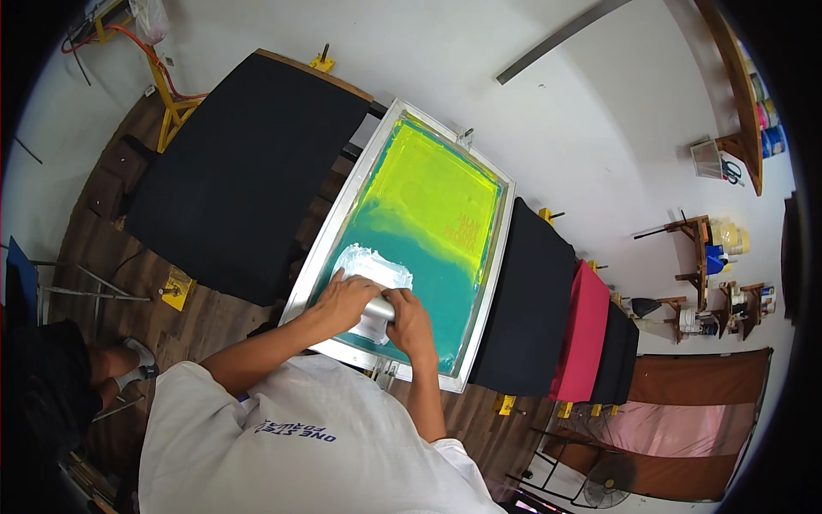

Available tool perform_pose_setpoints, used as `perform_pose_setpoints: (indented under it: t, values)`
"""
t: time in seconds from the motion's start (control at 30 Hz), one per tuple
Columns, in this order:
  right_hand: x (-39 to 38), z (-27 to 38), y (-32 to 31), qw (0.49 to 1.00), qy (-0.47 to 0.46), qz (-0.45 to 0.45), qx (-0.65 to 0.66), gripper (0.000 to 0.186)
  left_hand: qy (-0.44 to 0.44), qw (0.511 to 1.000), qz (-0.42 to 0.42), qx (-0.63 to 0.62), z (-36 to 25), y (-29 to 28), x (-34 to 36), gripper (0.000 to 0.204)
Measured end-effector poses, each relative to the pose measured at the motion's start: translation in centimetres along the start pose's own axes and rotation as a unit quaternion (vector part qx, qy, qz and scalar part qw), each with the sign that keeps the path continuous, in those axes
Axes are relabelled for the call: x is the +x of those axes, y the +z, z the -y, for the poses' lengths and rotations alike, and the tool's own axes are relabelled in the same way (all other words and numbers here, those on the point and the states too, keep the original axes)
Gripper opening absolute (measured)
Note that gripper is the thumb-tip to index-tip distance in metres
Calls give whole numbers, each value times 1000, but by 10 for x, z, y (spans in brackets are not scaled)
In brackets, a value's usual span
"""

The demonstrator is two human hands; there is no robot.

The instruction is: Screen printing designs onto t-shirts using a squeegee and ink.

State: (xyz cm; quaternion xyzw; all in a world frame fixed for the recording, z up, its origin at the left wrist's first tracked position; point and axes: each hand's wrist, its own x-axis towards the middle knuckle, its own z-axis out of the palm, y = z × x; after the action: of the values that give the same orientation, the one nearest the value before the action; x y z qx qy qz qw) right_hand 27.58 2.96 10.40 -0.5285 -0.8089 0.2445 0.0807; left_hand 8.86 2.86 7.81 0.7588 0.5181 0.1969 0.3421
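Note:
A screen-printing frame point(492, 257) with an aluminium rim lies on the long wooden table; its mesh is yellow-green at the far end and teal near me. A patch of white ink point(377, 267) sits on the teal part. Both hands grip a metal-handled squeegee point(378, 313) at the near end of the mesh. My left hand point(342, 298) holds its left side and my right hand point(409, 324) its right side, both just behind the white ink.
A black cloth point(248, 163) covers the pallet to the left of the frame. To the right lie a black cloth point(527, 300), a red one point(582, 334) and further dark ones. A person's leg and shoe point(128, 364) are at lower left. A fan point(604, 488) stands at lower right, shelves on the right wall.

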Motion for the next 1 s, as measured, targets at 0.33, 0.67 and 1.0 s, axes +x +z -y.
perform_pose_setpoints:
  t: [0.33,0.67,1.0]
  values:
    - [-38,30,0,997,23,72,13,56,25,996,75,-30,-8,-7,-48,44]
    - [-20,8,12,1000,14,3,-23,66,72,995,11,62,9,17,-21,48]
    - [-30,6,-7,995,-10,70,69,54,26,994,103,7,-20,-22,-27,38]
